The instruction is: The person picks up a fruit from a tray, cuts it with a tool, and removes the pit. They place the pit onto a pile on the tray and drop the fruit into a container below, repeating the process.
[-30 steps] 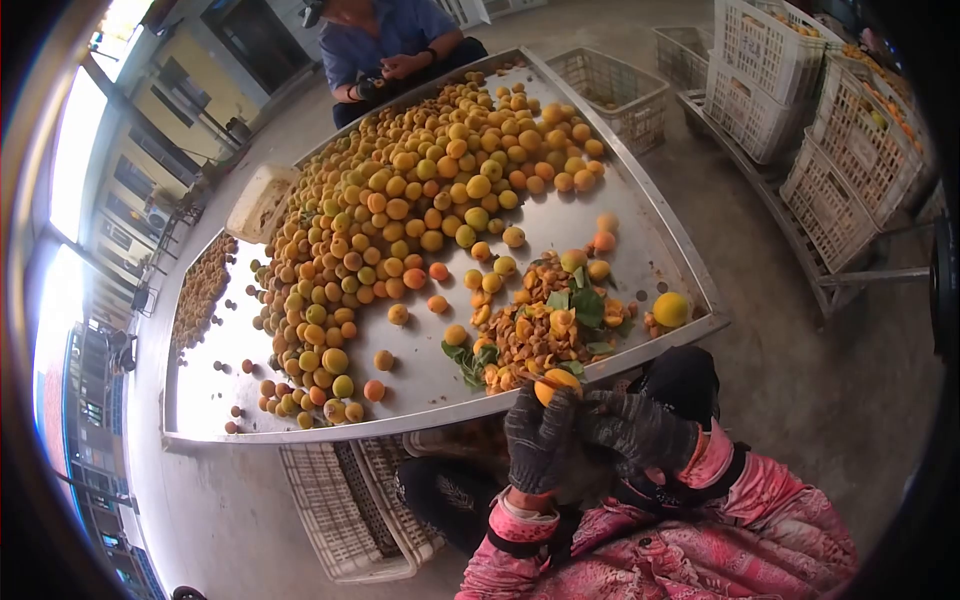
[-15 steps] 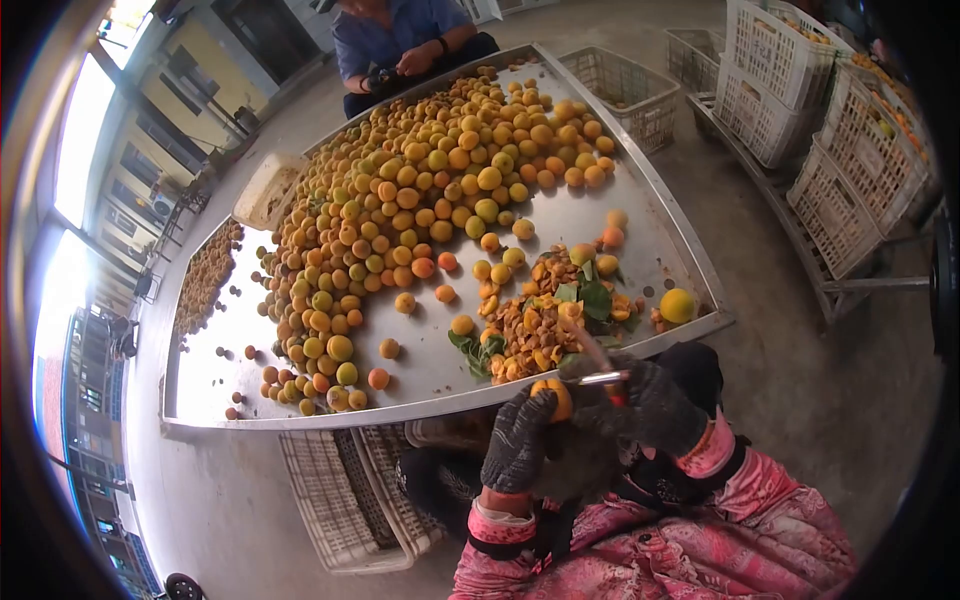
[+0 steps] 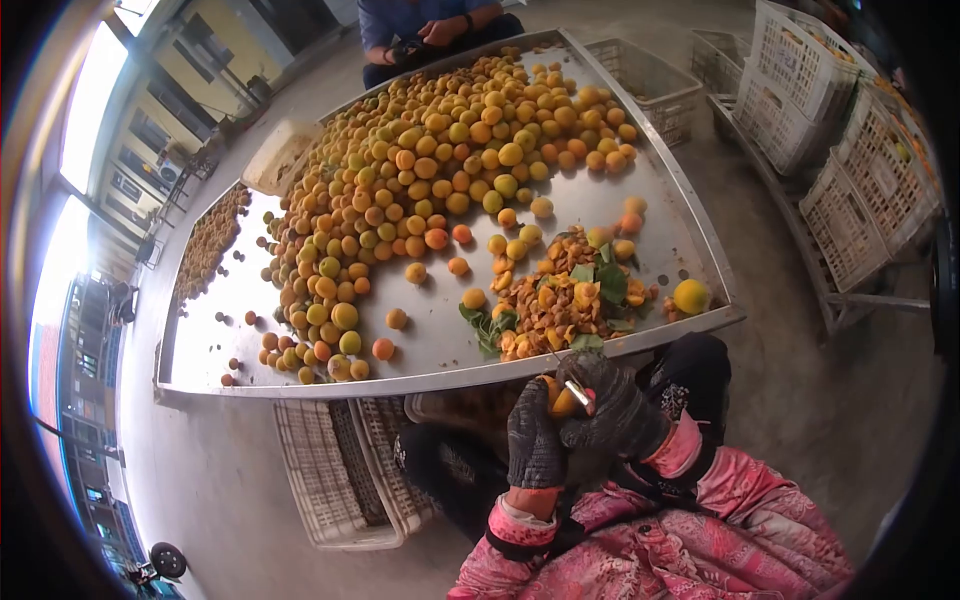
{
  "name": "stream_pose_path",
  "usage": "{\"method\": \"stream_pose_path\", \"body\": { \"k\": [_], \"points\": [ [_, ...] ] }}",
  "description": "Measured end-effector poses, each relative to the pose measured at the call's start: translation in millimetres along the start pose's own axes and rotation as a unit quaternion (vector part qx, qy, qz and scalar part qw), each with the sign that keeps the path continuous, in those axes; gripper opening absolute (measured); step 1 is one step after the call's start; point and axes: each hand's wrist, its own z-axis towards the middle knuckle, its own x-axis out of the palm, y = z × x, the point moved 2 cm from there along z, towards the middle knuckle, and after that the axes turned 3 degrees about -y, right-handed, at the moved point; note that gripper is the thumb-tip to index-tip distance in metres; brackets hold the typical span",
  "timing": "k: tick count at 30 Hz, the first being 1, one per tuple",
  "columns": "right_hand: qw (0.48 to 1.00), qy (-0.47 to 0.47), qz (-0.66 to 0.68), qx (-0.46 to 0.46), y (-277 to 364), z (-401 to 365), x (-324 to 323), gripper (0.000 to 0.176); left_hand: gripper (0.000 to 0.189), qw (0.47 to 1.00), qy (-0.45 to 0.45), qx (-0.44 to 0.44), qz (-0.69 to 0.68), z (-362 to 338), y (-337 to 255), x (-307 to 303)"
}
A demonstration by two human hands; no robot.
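Observation:
In front of the table's near edge, my left hand (image 3: 535, 440), in a dark knitted glove, is closed around an orange apricot (image 3: 550, 392). My right hand (image 3: 618, 412), gloved alike, grips a small knife (image 3: 579, 393) with a shiny metal blade and a bit of red at its handle. The blade lies against the apricot, and both hands are close together. Just beyond them on the metal table (image 3: 420, 345) sits a heap of cut apricot pieces and pits (image 3: 550, 312), with green leaves (image 3: 612, 282) among them.
A large pile of whole apricots (image 3: 400, 190) covers much of the table. A yellow fruit (image 3: 691, 296) lies near its right corner. Plastic crates (image 3: 325, 480) stand under the near edge, with more stacked on a cart (image 3: 815, 255) at right. A person (image 3: 425, 30) sits opposite.
My right hand has moved left, in against the left hand, and the knife blade has come onto the apricot. The view has tilted slightly, shifting the table up.

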Motion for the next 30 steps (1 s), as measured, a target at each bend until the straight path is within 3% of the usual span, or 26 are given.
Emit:
{"method": "stream_pose_path", "body": {
  "k": [2, 3, 5, 8, 10, 12, 13, 14, 16, 17, 18, 19, 20, 22, 27, 29, 30],
  "points": [
    [0.978, -0.087, -0.117, -0.147, -2, -5, 7, 0.057, 0.033, 0.968, -0.089, -0.107, -0.211, -6, -9, 8],
    [0.979, -0.082, -0.114, -0.146, -9, -8, 13, 0.057, 0.033, 0.967, -0.094, -0.107, -0.212, -4, -6, 5],
    [0.979, -0.107, 0.062, -0.164, -23, -13, 20, 0.052, 0.036, 0.939, -0.128, -0.158, -0.279, 3, 6, -5],
    [0.987, -0.059, 0.078, -0.128, -12, -7, 15, 0.05, 0.038, 0.946, -0.159, -0.119, -0.256, 0, 2, -14],
    [0.991, -0.049, 0.059, -0.107, -19, -12, 15, 0.049, 0.045, 0.947, -0.179, -0.152, -0.22, -1, -4, -26],
    [0.995, -0.044, 0.037, -0.085, -23, -17, 17, 0.048, 0.052, 0.894, -0.172, -0.278, -0.307, 4, 20, -48],
    [0.994, -0.047, 0.081, -0.061, -24, -19, 19, 0.046, 0.054, 0.966, -0.119, -0.141, -0.18, -3, 25, -51],
    [0.99, -0.049, 0.124, -0.037, -25, -19, 22, 0.045, 0.054, 0.966, -0.119, -0.141, -0.179, -4, 31, -54],
    [0.991, -0.061, 0.11, -0.039, -23, -19, 24, 0.043, 0.045, 0.923, -0.194, -0.252, -0.216, -12, 4, -39],
    [0.992, -0.071, 0.095, -0.04, -22, -19, 25, 0.042, 0.045, 0.923, -0.194, -0.252, -0.215, -14, 5, -38],
    [0.992, -0.073, 0.095, -0.041, -21, -18, 28, 0.042, 0.043, 0.981, -0.086, -0.145, -0.099, -14, 2, -34],
    [0.991, -0.081, 0.102, -0.032, -20, -18, 29, 0.042, 0.043, 0.999, 0.027, -0.033, 0.022, -15, -2, -26],
    [0.99, -0.088, 0.109, -0.024, -20, -17, 29, 0.041, 0.043, 0.999, 0.03, -0.032, 0.022, -17, -3, -18],
    [0.991, -0.095, 0.088, -0.027, -14, -16, 24, 0.039, 0.044, 0.992, 0.023, 0.0, -0.123, -22, -14, 1],
    [0.993, -0.095, 0.069, -0.028, -19, -20, 19, 0.034, 0.043, 0.992, -0.038, 0.044, -0.115, -11, -9, 12],
    [0.965, -0.073, 0.24, 0.079, -16, -24, 18, 0.029, 0.043, 0.974, -0.042, 0.029, -0.222, -10, -18, 20],
    [0.964, -0.075, 0.241, 0.079, -11, -24, 15, 0.029, 0.043, 0.974, -0.041, 0.029, -0.22, -6, -15, 15]
  ]
}}
